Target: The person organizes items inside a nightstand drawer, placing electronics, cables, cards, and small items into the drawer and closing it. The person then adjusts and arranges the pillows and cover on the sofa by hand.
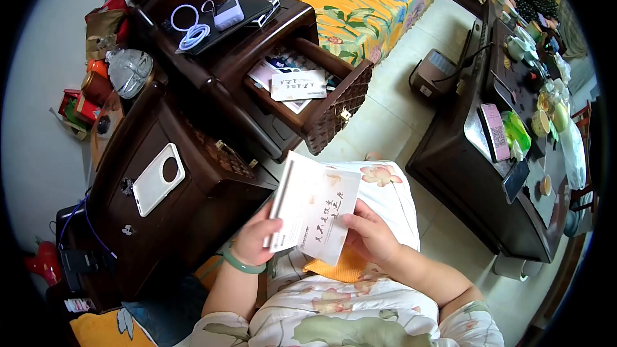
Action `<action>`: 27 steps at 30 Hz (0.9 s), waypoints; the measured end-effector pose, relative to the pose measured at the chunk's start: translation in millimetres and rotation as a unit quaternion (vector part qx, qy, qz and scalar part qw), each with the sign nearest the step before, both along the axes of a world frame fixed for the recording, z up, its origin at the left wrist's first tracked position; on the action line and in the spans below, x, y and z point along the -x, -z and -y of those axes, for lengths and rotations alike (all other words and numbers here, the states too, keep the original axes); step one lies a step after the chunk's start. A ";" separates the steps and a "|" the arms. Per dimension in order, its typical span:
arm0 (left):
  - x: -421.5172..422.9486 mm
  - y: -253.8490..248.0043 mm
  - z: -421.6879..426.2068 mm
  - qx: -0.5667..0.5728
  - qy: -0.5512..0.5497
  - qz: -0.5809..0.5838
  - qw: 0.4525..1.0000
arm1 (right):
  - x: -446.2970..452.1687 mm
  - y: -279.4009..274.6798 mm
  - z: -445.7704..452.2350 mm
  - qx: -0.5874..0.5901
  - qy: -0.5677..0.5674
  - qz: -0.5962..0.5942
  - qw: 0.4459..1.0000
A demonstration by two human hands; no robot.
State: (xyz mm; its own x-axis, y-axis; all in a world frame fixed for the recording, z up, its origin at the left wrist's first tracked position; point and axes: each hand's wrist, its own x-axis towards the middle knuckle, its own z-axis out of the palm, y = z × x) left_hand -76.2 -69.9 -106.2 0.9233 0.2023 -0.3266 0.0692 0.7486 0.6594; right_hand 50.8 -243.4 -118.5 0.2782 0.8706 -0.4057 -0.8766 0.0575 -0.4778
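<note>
White printed cards with dark brush-style characters are held above the lap, fanned apart. On their left side my left hand, with a green bangle at the wrist, is closed on the edge of a card stack. My right hand pinches the right card, its thumb on the printed face. An orange cloth lies on the lap below them. Beyond my hands an open drawer holds a similar white card on top of papers and other small items.
A dark cabinet carries a coiled cable and a light purple device. Left of me, a white phone case lies on dark wood. At right stands a long table with phones, bowls and bags. A person sits at the far right.
</note>
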 end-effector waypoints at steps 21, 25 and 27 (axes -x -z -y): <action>-7.2 16.1 24.7 -0.418 0.141 -0.024 0.897 | 10.6 15.5 -6.5 -0.008 -0.001 0.095 0.995; -3.3 13.7 14.6 -0.184 0.113 -0.005 0.976 | 7.7 11.4 -3.6 0.004 -0.015 0.085 0.996; -0.3 10.4 7.2 -0.084 0.075 -0.011 0.994 | 3.3 9.6 -2.3 0.011 -0.026 0.065 0.997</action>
